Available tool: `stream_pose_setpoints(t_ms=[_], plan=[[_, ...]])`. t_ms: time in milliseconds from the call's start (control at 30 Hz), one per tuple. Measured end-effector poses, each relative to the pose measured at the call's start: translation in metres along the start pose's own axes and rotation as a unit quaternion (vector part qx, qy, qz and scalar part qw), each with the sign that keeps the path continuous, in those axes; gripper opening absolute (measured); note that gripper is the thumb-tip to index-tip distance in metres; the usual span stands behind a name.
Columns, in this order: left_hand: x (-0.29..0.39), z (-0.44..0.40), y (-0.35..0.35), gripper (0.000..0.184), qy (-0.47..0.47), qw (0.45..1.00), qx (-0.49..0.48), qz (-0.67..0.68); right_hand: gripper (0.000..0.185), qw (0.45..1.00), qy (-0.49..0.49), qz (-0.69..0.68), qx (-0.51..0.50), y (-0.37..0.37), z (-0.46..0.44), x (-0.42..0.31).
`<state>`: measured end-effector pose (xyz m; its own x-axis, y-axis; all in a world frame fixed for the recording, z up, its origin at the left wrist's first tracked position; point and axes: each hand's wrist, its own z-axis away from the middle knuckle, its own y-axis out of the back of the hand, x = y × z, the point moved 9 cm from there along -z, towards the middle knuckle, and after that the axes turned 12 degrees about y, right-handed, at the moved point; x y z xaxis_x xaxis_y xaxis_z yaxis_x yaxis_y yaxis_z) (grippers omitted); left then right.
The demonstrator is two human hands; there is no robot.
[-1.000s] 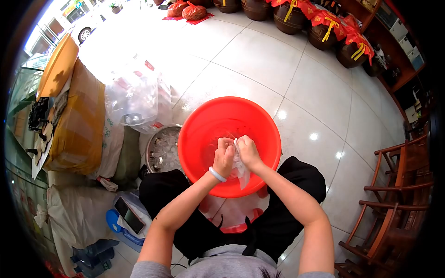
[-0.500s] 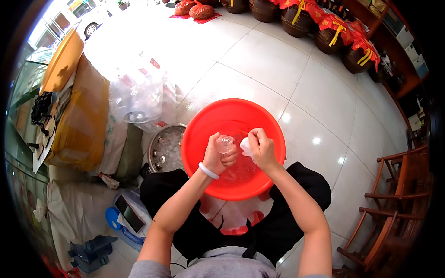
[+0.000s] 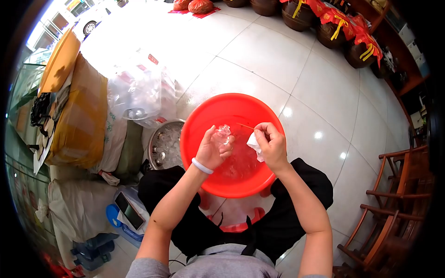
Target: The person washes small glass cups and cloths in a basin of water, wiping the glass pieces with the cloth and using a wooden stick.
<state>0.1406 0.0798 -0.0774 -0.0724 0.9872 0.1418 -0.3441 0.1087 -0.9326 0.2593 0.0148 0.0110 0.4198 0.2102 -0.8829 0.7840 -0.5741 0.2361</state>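
Over a red basin (image 3: 204,118) between my knees, my left hand (image 3: 214,150) has its fingers loosely curled round a small clear glass-like piece (image 3: 224,133). Its exact shape is hard to make out. My right hand (image 3: 271,146) pinches a thin brown stick (image 3: 245,125) that points left, and a crumpled white cloth or tissue (image 3: 255,146) hangs from the same hand. My two hands are apart. Water and clear objects, too unclear to tell, lie in the basin. Beside it on the left stands a metal bowl (image 3: 151,150) with several clear pieces.
Clear plastic bags (image 3: 139,92) stand behind the metal bowl. A taped cardboard box (image 3: 81,116) and sacks (image 3: 79,211) line the left side, near a phone (image 3: 129,211). Wooden chairs (image 3: 398,195) are at the right. Dark jars (image 3: 296,16) with red covers stand at the back.
My left hand has moved slightly left and loosened, and the clear piece in it is turned differently. My right hand has shifted right; the brown stick now shows clearly from its fingertips.
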Motion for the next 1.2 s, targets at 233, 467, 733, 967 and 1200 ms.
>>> stream_pose_setpoints(t_ms=[233,467,733,967,1200], plan=[[0.013,-0.028,0.084,0.021,0.053,0.928,0.256,-0.266,0.01,0.982,-0.097,-0.14,0.079,0.028,-0.002,-0.011],[0.028,-0.098,0.255,0.015,-0.036,0.567,0.4,-0.719,0.011,0.979,-0.122,-0.148,0.074,0.038,0.005,-0.008],[0.0,-0.098,0.293,0.028,0.099,0.478,0.471,-0.735,0.007,0.984,-0.145,-0.093,0.046,0.051,0.005,0.001],[0.004,-0.097,0.278,0.03,0.069,0.483,0.463,-0.74,0.005,0.986,-0.147,-0.079,0.015,0.042,-0.002,0.001],[0.006,-0.097,0.285,0.032,0.04,0.446,0.457,-0.769,0.005,0.989,-0.137,-0.056,0.012,0.036,-0.002,-0.001]])
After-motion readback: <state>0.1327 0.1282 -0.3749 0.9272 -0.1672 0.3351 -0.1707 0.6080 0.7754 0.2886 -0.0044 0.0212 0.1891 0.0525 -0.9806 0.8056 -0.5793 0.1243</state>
